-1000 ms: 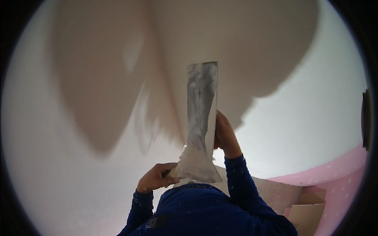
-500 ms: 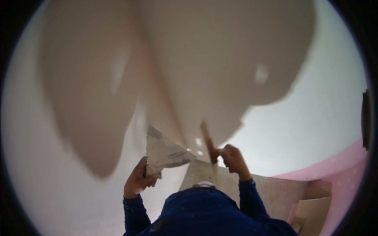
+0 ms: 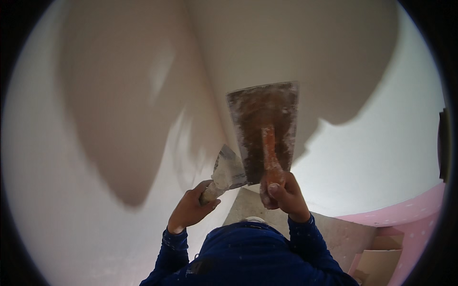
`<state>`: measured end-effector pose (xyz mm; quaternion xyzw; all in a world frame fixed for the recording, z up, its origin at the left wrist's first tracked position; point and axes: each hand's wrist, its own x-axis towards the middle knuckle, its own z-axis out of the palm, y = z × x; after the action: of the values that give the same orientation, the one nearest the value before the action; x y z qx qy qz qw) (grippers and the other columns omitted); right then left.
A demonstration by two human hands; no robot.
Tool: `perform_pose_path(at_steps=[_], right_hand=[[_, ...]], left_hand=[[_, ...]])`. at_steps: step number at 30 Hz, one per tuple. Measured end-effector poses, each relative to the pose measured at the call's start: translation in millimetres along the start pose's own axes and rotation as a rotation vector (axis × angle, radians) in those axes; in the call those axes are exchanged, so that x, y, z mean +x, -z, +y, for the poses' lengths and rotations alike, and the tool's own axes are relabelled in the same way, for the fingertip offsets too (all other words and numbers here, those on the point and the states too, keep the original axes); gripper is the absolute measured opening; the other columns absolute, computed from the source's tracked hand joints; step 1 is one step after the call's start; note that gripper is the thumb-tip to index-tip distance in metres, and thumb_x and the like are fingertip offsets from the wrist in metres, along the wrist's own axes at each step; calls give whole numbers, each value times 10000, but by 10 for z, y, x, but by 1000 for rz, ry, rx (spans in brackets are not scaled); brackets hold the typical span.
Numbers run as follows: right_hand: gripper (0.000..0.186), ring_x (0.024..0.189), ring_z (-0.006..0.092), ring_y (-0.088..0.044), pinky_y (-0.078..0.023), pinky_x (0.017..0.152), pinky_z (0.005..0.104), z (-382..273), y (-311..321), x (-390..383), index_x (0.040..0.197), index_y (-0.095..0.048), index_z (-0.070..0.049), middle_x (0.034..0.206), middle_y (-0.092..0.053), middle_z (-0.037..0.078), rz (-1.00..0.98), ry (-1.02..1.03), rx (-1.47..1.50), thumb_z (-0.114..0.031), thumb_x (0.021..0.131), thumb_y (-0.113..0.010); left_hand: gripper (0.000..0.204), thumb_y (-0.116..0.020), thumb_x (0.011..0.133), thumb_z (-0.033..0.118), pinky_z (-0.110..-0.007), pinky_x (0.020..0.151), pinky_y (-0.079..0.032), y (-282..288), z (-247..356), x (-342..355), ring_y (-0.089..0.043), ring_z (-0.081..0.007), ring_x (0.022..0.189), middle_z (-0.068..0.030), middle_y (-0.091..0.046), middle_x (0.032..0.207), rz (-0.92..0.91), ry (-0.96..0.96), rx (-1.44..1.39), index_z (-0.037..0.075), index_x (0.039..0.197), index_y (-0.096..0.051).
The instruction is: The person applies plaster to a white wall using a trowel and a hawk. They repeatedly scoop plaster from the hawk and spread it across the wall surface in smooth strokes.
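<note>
In my left hand (image 3: 191, 207) is a putty knife (image 3: 230, 168), gripped by its handle, its wide triangular blade smeared with pale plaster. My right hand (image 3: 281, 190) is wrapped round the orange handle of a plastering trowel (image 3: 250, 112), a large rectangular plate, dark brown with whitish smears. The trowel stands upright with its broad handle side toward me, before the wall right of the corner. The putty knife's blade edge lies at the trowel's lower left edge; whether they touch I cannot tell. The trowel's far face is hidden.
A white wall (image 3: 95, 229) on the left meets another white wall (image 3: 343, 167) at an inside corner; large shadows fall on both. Below is grey concrete floor (image 3: 334, 233). At the lower right, tan boards (image 3: 379, 267) lean by a pink wall (image 3: 420, 219).
The trowel has turned from nearly edge-on to show its broad handle side. My left hand has moved right with the putty knife, bringing its blade up to the trowel.
</note>
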<state>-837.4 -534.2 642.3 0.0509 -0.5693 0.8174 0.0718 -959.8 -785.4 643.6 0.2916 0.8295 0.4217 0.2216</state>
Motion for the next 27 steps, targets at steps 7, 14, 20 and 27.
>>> perform_pose_path(at_steps=[7, 14, 20, 27], right_hand=[[250, 438, 96, -469, -380, 421, 282, -142, -16, 259, 962, -582, 15, 575, -515, -3, 349, -114, -377, -225, 1017, -624], [230, 530, 59, -506, -400, 472, 251, -33, 114, -9, 965, -608, -25, 640, -554, -3, 94, -113, -122, -250, 1002, -635], [255, 489, 76, -490, -393, 447, 242, 146, -249, 181, 872, -540, -48, 624, -530, 9, 215, -171, -260, -246, 1016, -608], [212, 546, 90, -551, -452, 512, 288, 171, -275, 20, 932, -619, 9, 638, -604, 27, 345, -189, -305, -196, 959, -669]], left_hand=[[555, -767, 870, 190, -386, 769, -554, 83, 243, -22, -723, -291, 806, -207, -736, 925, 31, -37, 95, 10, 1356, -567], [550, -736, 881, 234, -412, 765, -545, 65, 176, 12, -720, -350, 771, -214, -729, 895, -46, 74, 135, 96, 1391, -583], [569, -760, 873, 213, -398, 772, -557, 202, 182, 111, -728, -294, 761, -193, -745, 905, -146, 46, 206, 63, 1394, -587], [527, -725, 870, 231, -447, 733, -541, 250, 385, -61, -698, -409, 767, -239, -711, 855, -117, -45, 250, 89, 1361, -596]])
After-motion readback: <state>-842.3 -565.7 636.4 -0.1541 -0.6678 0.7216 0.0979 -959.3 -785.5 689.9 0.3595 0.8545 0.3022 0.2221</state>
